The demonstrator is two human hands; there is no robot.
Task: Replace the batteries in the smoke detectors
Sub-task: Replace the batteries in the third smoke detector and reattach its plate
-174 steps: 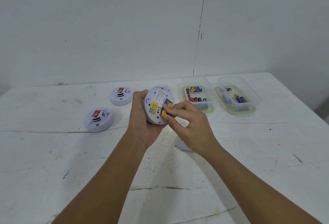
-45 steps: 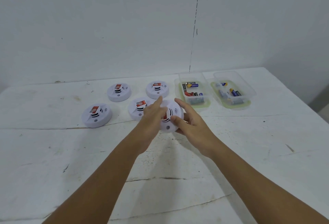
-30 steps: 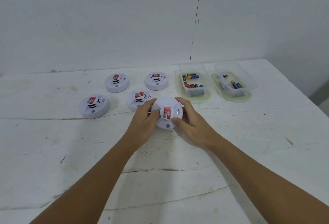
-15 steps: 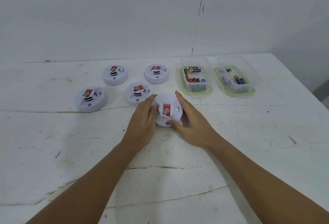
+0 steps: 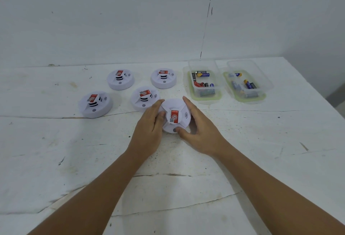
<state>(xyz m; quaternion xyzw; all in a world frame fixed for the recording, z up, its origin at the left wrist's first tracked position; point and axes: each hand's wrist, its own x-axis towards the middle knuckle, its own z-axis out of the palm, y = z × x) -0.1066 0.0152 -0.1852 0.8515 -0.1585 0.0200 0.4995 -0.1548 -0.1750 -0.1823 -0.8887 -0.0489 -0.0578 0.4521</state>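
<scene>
At the frame's centre, a white smoke detector [image 5: 175, 116] resting on the table [image 5: 56, 150] is gripped around its rim by the left hand [image 5: 149, 128] and right hand [image 5: 200, 129], fingers curled.

No wording can be read: each smoke detector [image 5: 175, 116] bears a red label (print too small) beside a sound-wave sign.

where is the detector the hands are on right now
In the head view the detector sits face up on the white table near centre, between the left hand and right hand, just in front of another detector.
</scene>
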